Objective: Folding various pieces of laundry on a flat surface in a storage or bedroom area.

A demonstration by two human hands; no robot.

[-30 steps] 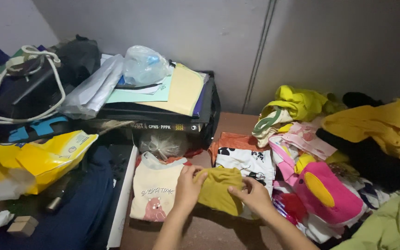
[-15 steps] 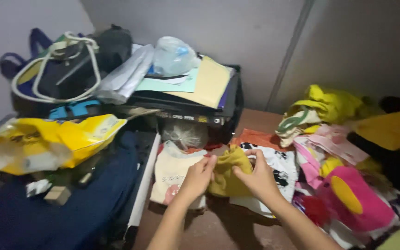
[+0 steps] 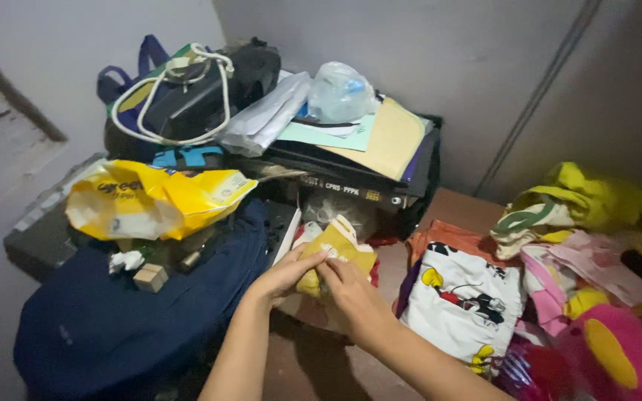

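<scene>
1. Your left hand (image 3: pixel 285 273) pinches the near left edge of the mustard-yellow garment (image 3: pixel 334 249), fingers closed on the cloth.
2. Your right hand (image 3: pixel 349 291) grips the same garment from the lower right, its fingers curled into the fabric just beside the left fingertips.
3. The garment is folded small and held up slightly, its top corner tilted toward the wall; it sits over a cream piece of clothing (image 3: pixel 305 236) that shows only at its left edge.
4. Just right of your hands lies a white cartoon-print shirt (image 3: pixel 462 301), with an orange cloth (image 3: pixel 447 238) under its far edge.
5. Further right you have a heap of clothes: a pink garment (image 3: pixel 618 349) with a yellow patch, pale pink fabric (image 3: pixel 596 260) and a yellow-green top (image 3: pixel 585 200).
6. To your left a dark blue bag (image 3: pixel 128 319) lies flat, with a small wooden block (image 3: pixel 150 278) on it.
7. Above that sits a yellow plastic bag (image 3: pixel 154 202), crumpled.
8. Behind the garment a stack of books and folders (image 3: pixel 358 167) carries a clear plastic bag (image 3: pixel 339 93) and a black bag with white rope handles (image 3: pixel 187 96), close to the grey wall (image 3: pixel 425 52).
</scene>
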